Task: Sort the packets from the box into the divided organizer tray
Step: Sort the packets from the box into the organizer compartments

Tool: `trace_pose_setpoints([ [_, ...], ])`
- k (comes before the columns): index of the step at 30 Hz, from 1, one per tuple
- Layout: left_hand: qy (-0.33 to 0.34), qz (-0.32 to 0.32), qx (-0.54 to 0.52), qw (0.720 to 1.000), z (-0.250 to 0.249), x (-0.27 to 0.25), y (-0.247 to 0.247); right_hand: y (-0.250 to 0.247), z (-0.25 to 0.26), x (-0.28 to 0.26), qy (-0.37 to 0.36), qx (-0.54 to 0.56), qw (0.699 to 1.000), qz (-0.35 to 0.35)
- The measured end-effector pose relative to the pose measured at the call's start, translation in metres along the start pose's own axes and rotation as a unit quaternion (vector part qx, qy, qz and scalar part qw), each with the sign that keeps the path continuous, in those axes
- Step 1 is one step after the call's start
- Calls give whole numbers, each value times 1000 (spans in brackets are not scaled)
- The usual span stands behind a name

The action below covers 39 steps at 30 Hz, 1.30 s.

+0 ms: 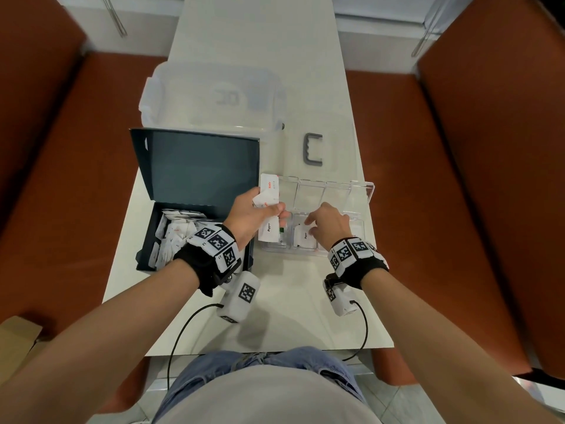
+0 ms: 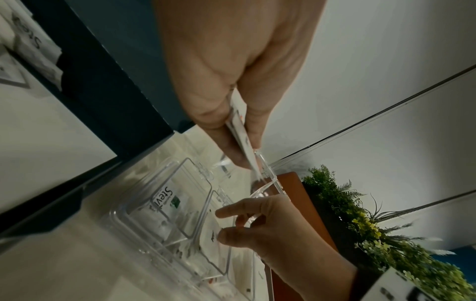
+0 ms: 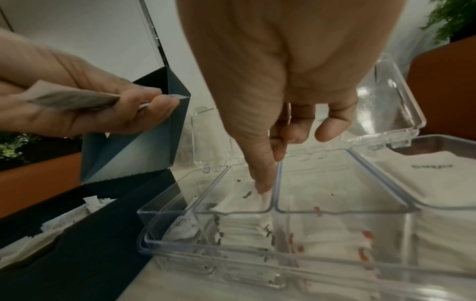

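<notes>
Packets (image 1: 174, 237) fill the dark box (image 1: 146, 240), which sits on the white table (image 1: 275, 316) just left of the clear organizer tray (image 1: 363, 191); the box lid stands open behind them. In the head view the left hand (image 1: 247, 215) hovers over the tray's left end, fingers and thumb clamped on a small fan of white packets (image 1: 269, 194), one marked in red and one reading "Pepper". The right hand (image 1: 328, 223) is over the tray's second compartment from the left, fingers loosely spread and pointing down, its fingertips on a pepper packet (image 1: 305, 237) lying there. Behind the tray lie a clear storage bin (image 1: 214, 96) and a grey handle (image 1: 313, 148).

From the left wrist, the left hand (image 2: 231, 81) pinches its packets (image 2: 242, 140) edge-on between thumb and fingers above the tray (image 2: 195, 203). A "Stevia" packet (image 2: 167, 195) lies in the tray's end compartment nearest the box.

From the right wrist, the right hand (image 3: 283, 81) has one straight fingertip (image 3: 262, 183) pressed on a white packet in the tray (image 3: 335, 270); its other fingers are relaxed and apart. The next compartment away from the box holds red-printed packets (image 3: 335, 240), and the one beyond that holds sugar packets (image 3: 425, 183). To the tray's left, the left hand (image 3: 77, 108) grips its bundle.
</notes>
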<state>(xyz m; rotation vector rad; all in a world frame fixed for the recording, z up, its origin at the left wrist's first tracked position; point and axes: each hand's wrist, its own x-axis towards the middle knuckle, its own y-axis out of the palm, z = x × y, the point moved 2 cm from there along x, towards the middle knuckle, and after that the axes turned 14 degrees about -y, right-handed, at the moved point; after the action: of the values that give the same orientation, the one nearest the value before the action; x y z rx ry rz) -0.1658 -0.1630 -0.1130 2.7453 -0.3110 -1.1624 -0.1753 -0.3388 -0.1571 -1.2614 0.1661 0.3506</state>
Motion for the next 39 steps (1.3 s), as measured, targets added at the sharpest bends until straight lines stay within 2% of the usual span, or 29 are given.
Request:
trace_pose_setpoints([
  [5, -3, -5, -17, 1000, -2, -2, 0, 2, 5, 0, -75, -96, 992, 19],
  [10, -7, -5, -20, 1000, -1, -2, -2, 6, 7, 0, -92, -164, 979, 78],
  [19, -12, -15, -17, 1000, -1, -1, -2, 4, 4, -1, -92, -149, 981, 89],
  [24, -24, 8, -46, 999, -1, -1, -2, -1, 4, -4, -87, -119, 986, 77],
  [28, -55, 13, -93, 994, -5, -1, 0, -20, 8, -7, -79, -7, 995, -56],
  [31, -44, 20, -107, 993, -8, -1, 2, -32, 21, -12, -70, 174, 974, -130],
  [34, -11, 14, -84, 996, -9, -1, 8, -34, 38, -18, -58, 318, 938, -122],
  [39, 24, -2, -70, 997, -8, -1, 15, -29, 43, -22, -27, 462, 881, -96],
])
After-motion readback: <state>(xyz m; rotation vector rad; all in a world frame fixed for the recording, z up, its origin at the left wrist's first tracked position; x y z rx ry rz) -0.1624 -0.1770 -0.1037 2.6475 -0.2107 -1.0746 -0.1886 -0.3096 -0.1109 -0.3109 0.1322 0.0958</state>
